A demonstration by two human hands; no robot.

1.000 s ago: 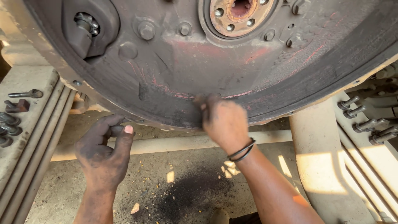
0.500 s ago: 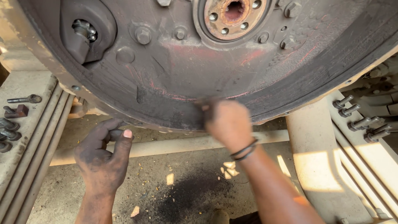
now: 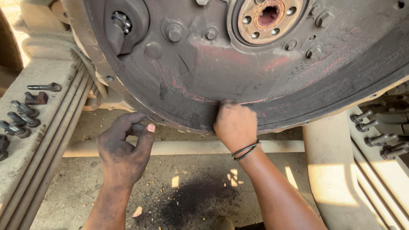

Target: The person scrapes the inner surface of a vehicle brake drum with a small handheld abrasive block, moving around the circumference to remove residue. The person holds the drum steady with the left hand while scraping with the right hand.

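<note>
Pressing against the lower rim of a big, grimy metal housing (image 3: 221, 72), the person's right hand (image 3: 235, 127) is curled into a loose fist, knuckles toward me, with the fingertips tucked up against the dark band that runs along the housing's bottom edge. Whether those fingers pinch anything there I cannot tell; they are hidden behind the back of the hand. Two thin dark bands (image 3: 245, 150) circle that wrist.

The left hand (image 3: 121, 151), blackened with grease, sits lower and to the left, just under the rim. Its fingers are bent around a small dark piece (image 3: 137, 127), thumb laid alongside, nail showing pale. What the piece is I cannot make out.

The housing fills the top of the view, round, stained with red streaks, with a rusty hub (image 3: 267, 17) at its middle ringed by small holes, and several bolt heads (image 3: 174, 32) around it. At upper left a cutout shows a nut inside.

On the left, a dusty beam (image 3: 30, 145) carries a row of loose bolts (image 3: 19, 117) and a long one lying apart. On the right, more bolts (image 3: 375, 132) stick out of another beam. Below the hands lies a pale bar (image 3: 187, 147) across a dirt floor (image 3: 76, 187) with a dark oil patch (image 3: 196, 198).
</note>
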